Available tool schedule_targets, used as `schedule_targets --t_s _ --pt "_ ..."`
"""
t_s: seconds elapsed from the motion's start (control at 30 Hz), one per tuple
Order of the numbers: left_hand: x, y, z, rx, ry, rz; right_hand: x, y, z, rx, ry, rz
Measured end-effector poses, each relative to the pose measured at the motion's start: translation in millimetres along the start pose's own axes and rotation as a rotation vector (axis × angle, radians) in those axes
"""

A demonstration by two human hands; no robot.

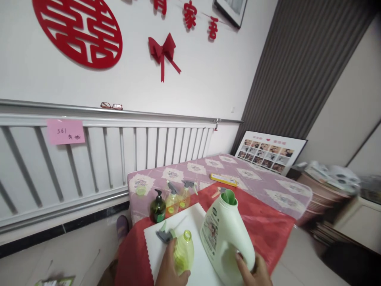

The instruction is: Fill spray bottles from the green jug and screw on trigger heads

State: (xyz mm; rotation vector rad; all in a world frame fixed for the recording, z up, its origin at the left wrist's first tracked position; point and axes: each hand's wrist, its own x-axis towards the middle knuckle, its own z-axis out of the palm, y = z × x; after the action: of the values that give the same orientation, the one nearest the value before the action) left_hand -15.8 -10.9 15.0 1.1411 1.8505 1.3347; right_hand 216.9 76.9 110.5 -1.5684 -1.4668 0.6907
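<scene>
My left hand (169, 267) is wrapped round a small yellow-green bottle (183, 250) with an open neck, standing on a white mat (178, 222). A grey spray head (165, 235) lies on the mat just left of that bottle. My right hand (254, 272) grips a large pale green detergent jug (224, 234) by its lower side. The jug is tilted, its open green spout pointing up and away from the small bottle.
A dark green pump bottle (158, 207) and two yellow spray bottles (177, 196) stand behind the mat on the red cloth (268, 226). A yellow flat box (223, 179) lies on the purple patterned cover. A white radiator runs along the wall; a framed photo collage (269, 153) leans at the right.
</scene>
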Motion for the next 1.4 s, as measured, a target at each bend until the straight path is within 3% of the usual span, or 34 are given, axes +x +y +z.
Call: schedule_targets --t_s 0.2,0.33,0.63,0.8,0.97,1.2,1.4 --pt "-8 -4 -0.7 0.088 0.006 0.05 6 -22 3 0.121 -0.014 0.027" --pt "-7 -1 -1.4 0.113 -0.033 0.036 17 -37 -7 0.092 -0.061 0.016" --pt "-8 -8 2.5 0.09 0.059 0.004 33 -82 -65 0.049 -0.144 -0.106" --pt "-8 -11 3.6 0.04 0.079 0.007 43 -91 -99 0.02 -0.173 -0.141" --pt "-9 -11 5.0 0.043 0.114 0.037 45 -94 -114 -0.067 -0.228 -0.159" --pt "-9 -11 4.8 0.061 0.126 0.074 31 -93 -101 -0.028 -0.13 -0.096" --pt "-7 -12 5.4 0.113 0.13 0.104 14 -53 -44 0.044 0.054 -0.076"
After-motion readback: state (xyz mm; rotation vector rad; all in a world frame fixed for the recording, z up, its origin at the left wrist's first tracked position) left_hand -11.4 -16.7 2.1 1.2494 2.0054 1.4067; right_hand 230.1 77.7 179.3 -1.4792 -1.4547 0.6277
